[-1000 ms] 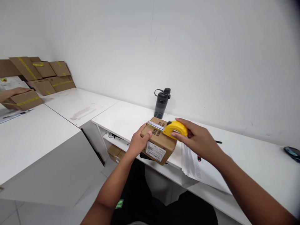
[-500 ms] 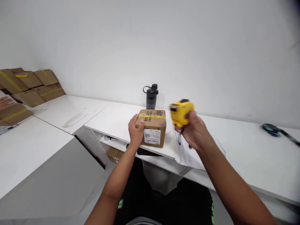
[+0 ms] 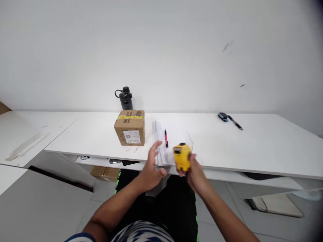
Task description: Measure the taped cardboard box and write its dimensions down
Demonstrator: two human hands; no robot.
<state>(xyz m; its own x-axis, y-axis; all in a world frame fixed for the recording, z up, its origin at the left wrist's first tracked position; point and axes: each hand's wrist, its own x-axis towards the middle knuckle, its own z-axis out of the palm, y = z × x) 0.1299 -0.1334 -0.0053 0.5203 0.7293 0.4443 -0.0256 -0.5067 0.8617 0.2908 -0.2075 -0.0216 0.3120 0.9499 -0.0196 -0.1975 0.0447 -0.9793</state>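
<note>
My right hand [image 3: 195, 171] is wrapped round a yellow tape measure [image 3: 182, 157], holding it just above the desk's front edge. Its blade does not show pulled out. My left hand [image 3: 151, 169] is empty, thumb and fingers apart, in front of a stack of papers [image 3: 159, 144]. A red and black pen [image 3: 166, 138] lies on those papers. To the left stands a cardboard box [image 3: 130, 128] with yellow tape across its top and a white label on its front; neither hand touches it.
Behind the box is a dark water bottle [image 3: 126, 99] with a loop on its lid. A small dark blue round object [image 3: 222, 116] and a black pen [image 3: 235, 123] lie on the right of the white desk [image 3: 252, 144]. Small cartons [image 3: 104, 172] sit beneath the desk.
My left hand has let go of the box and moved right. My right hand has lowered the tape measure toward the papers. The view has turned right.
</note>
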